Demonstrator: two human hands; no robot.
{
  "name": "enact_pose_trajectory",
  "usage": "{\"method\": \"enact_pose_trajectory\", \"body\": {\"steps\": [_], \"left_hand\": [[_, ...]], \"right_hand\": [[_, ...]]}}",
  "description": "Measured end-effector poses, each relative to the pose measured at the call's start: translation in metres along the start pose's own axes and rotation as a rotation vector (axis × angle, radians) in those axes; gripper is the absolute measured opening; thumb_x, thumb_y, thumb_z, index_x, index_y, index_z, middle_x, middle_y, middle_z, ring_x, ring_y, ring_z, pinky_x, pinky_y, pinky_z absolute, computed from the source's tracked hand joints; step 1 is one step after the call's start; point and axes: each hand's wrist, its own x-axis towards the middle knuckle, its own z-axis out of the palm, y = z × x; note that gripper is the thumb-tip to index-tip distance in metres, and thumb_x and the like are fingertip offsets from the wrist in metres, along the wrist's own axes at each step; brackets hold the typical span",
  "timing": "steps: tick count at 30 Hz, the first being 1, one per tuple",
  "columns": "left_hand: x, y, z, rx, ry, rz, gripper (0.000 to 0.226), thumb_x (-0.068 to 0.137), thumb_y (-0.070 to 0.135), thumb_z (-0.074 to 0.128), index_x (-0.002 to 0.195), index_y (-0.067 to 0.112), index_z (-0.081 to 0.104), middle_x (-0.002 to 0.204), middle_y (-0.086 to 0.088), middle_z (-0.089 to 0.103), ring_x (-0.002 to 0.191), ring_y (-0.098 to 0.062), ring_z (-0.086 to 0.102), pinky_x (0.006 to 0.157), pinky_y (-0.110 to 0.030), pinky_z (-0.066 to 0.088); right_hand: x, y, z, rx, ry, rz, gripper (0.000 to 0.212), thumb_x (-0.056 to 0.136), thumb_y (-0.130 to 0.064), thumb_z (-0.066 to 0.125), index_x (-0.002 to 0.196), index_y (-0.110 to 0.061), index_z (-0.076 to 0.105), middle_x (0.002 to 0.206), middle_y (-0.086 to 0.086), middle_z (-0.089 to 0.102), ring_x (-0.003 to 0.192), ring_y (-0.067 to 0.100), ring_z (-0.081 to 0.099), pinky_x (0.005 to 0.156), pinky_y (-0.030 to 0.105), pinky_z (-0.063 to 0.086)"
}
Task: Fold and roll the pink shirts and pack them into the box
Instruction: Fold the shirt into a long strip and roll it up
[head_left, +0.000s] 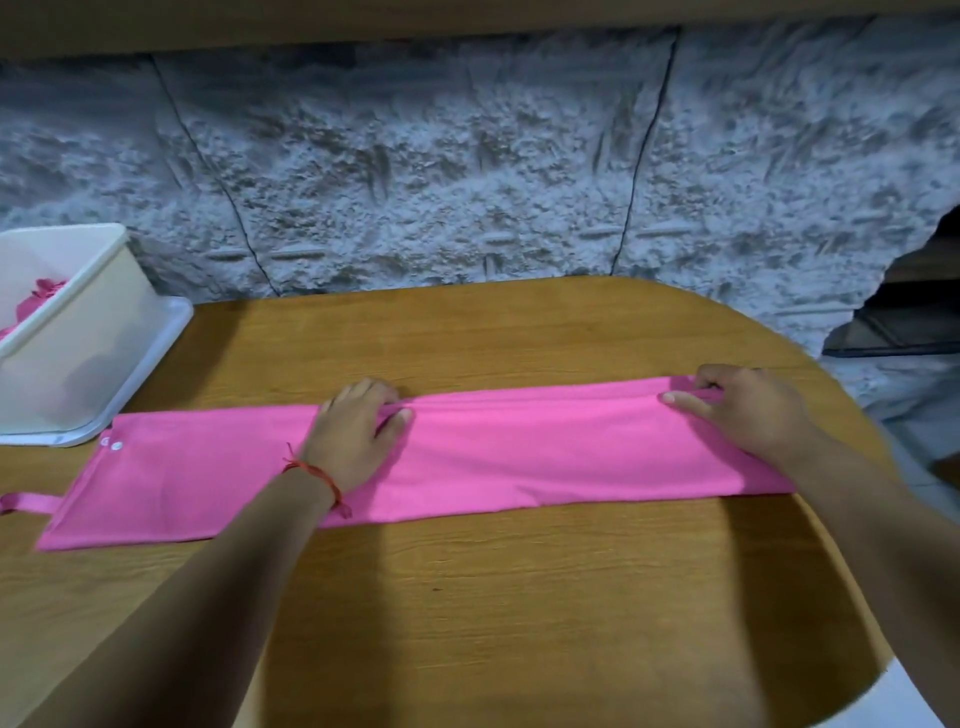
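Pink shirt (519, 457): one, lying flat across the wooden table (519, 597), already folded into a long narrow band, with snap buttons (111, 444) at its left end. The left hand (358, 431) sits mid-band with its fingers curled over the far edge and the thumb laid on the cloth, pinching the fold. The right hand (743, 410) is near the right end, thumb straight, fingers bent round the same far edge. Judgement: lengthwise folding is nearly finished; this shirt is not yet rolled or packed. Beyond, at far left, one white box (78, 332) stands on a lid-like tray (161, 343). It holds pink cloth (39, 299), presumably shirts already packed; how many cannot be told.
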Motion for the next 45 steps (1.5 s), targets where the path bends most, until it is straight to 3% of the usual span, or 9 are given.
{"method": "enact_pose_trajectory", "body": {"steps": [3,8,18,23,26,29,32,38,45], "left_hand": [[-0.002,0.001,0.003,-0.002,0.017,-0.006,0.029,0.106,0.048,0.044,0.117,0.025,0.059,0.116,0.007,0.058,0.112,-0.018,0.053,0.102,-0.045,0.044],[-0.005,0.001,0.004,-0.078,0.092,-0.036,0.016,0.106,0.042,0.046,0.106,0.029,0.055,0.1,0.009,0.058,0.098,-0.019,0.054,0.09,-0.046,0.047],[0.002,-0.003,0.009,0.029,0.107,-0.161,0.025,0.105,0.047,0.047,0.107,0.027,0.061,0.112,0.006,0.058,0.11,-0.023,0.052,0.106,-0.049,0.039],[0.002,0.0,0.007,0.03,0.09,-0.196,0.031,0.105,0.049,0.045,0.11,0.024,0.064,0.12,0.004,0.058,0.116,-0.024,0.05,0.113,-0.048,0.033],[0.001,0.005,0.005,0.042,0.087,-0.194,0.032,0.106,0.048,0.044,0.112,0.023,0.063,0.12,0.003,0.057,0.118,-0.023,0.049,0.115,-0.048,0.031],[0.004,0.013,0.001,0.108,0.052,-0.221,0.033,0.107,0.047,0.042,0.115,0.021,0.061,0.12,0.0,0.057,0.119,-0.024,0.05,0.112,-0.048,0.035],[0.006,0.016,-0.002,0.151,0.06,-0.241,0.036,0.108,0.045,0.04,0.117,0.017,0.06,0.121,-0.003,0.059,0.12,-0.026,0.051,0.108,-0.046,0.037],[0.007,0.006,-0.001,0.139,0.099,-0.245,0.037,0.107,0.047,0.042,0.114,0.016,0.062,0.118,-0.003,0.059,0.117,-0.027,0.053,0.107,-0.049,0.039],[0.002,0.01,0.0,0.149,0.155,-0.202,0.019,0.107,0.036,0.044,0.112,0.025,0.059,0.119,0.003,0.06,0.119,-0.024,0.052,0.113,-0.053,0.032]], "right_hand": [[0.0,0.008,-0.005,0.087,0.011,0.049,0.063,0.074,-0.093,0.049,0.072,-0.031,0.061,0.065,-0.007,0.066,0.063,0.019,0.063,0.05,0.034,0.043],[0.023,0.001,-0.012,0.249,0.032,0.132,0.061,0.08,-0.083,0.064,0.069,-0.023,0.065,0.062,-0.001,0.068,0.061,0.022,0.065,0.053,0.039,0.048],[0.026,0.0,0.008,-0.114,0.106,0.117,0.053,0.087,-0.08,0.052,0.074,-0.028,0.051,0.071,-0.003,0.059,0.06,0.019,0.056,0.054,0.034,0.053],[0.025,-0.024,0.0,-0.445,0.145,0.041,0.037,0.1,-0.053,0.057,0.116,-0.02,0.063,0.116,0.008,0.061,0.112,0.033,0.057,0.091,0.051,0.051],[0.015,-0.086,0.007,-0.36,0.162,-0.146,0.028,0.101,-0.036,0.055,0.125,-0.025,0.065,0.128,0.004,0.062,0.121,0.031,0.053,0.102,0.05,0.042],[-0.013,-0.158,0.029,0.009,-0.094,-0.43,0.037,0.102,-0.042,0.056,0.135,-0.028,0.065,0.135,0.0,0.062,0.127,0.026,0.052,0.107,0.046,0.043],[-0.037,-0.206,0.056,0.032,-0.332,-0.527,0.056,0.104,-0.061,0.043,0.155,-0.038,0.045,0.163,-0.01,0.039,0.149,0.018,0.032,0.122,0.046,0.027],[-0.039,-0.17,0.063,-0.091,-0.376,-0.405,0.08,0.091,-0.089,0.012,0.161,-0.053,-0.002,0.172,-0.022,-0.007,0.16,0.016,-0.011,0.127,0.061,-0.003],[-0.044,-0.065,0.032,-0.153,-0.315,-0.11,0.076,0.09,-0.089,0.003,0.158,-0.058,-0.01,0.171,-0.021,-0.011,0.161,0.022,-0.009,0.126,0.061,0.0]]}}
